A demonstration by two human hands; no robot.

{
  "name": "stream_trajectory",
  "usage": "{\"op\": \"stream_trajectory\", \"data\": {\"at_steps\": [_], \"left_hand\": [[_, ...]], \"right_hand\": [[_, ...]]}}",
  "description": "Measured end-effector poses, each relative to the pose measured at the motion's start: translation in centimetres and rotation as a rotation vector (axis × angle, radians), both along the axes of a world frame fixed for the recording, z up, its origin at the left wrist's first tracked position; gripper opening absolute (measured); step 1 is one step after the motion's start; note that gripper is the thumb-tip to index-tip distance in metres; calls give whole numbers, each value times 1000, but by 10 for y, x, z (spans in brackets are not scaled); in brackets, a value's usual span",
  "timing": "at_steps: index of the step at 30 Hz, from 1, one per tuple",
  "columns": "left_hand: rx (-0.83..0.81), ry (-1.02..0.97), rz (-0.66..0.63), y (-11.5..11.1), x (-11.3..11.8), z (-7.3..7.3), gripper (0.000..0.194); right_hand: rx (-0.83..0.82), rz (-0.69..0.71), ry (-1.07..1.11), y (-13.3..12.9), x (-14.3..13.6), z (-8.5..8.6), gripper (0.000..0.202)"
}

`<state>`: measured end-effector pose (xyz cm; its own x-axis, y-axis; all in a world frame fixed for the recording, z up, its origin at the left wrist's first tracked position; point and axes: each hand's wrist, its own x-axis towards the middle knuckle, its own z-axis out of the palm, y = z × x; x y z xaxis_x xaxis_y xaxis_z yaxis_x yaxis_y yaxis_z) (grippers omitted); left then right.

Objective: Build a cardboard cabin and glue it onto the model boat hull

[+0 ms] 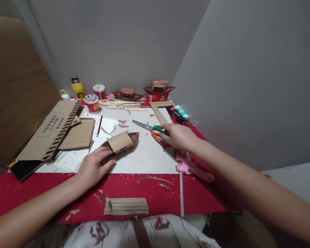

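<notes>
A small brown model boat (135, 138) with a tan cardboard roof (120, 142) sits on the white board. My left hand (95, 163) is closed round its near left end, thumb on the near side and fingers on the far side. Scissors (142, 124) with green and orange handles lie on the board to the right of the boat, blades pointing left and slightly apart. My right hand (179, 136) has its fingers on the scissors' handles. Cardboard scraps (123, 125) lie beyond the boat.
A pink glue gun (193, 168) lies at the right. Corrugated cardboard (125, 206) rests at the front edge. Cardboard pieces (79, 134) and a phone (26, 169) are left. Paper cups (93, 106), a yellow bottle (78, 89), thin sticks (119, 104) and two finished-looking boats (158, 90) stand behind.
</notes>
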<state>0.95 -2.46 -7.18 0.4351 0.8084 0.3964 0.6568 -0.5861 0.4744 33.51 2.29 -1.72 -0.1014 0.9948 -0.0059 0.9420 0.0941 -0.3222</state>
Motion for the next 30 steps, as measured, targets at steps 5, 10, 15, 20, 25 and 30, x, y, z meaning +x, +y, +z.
{"op": "stream_trajectory", "data": {"at_steps": [5, 10, 15, 20, 25, 30], "left_hand": [[-55, -51, -4, 10, -4, 9, 20], [-229, -115, -71, 15, -1, 14, 19], [-317, -175, -77, 13, 2, 11, 18], [-367, -192, -59, 15, 8, 12, 18], [-411, -227, -27, 16, 11, 13, 16], [-457, -249, -4, 14, 13, 15, 13]], "right_hand": [[-150, 83, 442, -21, -39, 5, 24], [-429, 67, 720, -21, -77, -7, 31], [-620, 33, 818, -13, -86, -21, 14], [-666, 60, 860, -9, -83, -26, 14], [-696, 95, 881, -7, -79, -26, 14], [-632, 119, 879, -14, -80, -34, 13]]}}
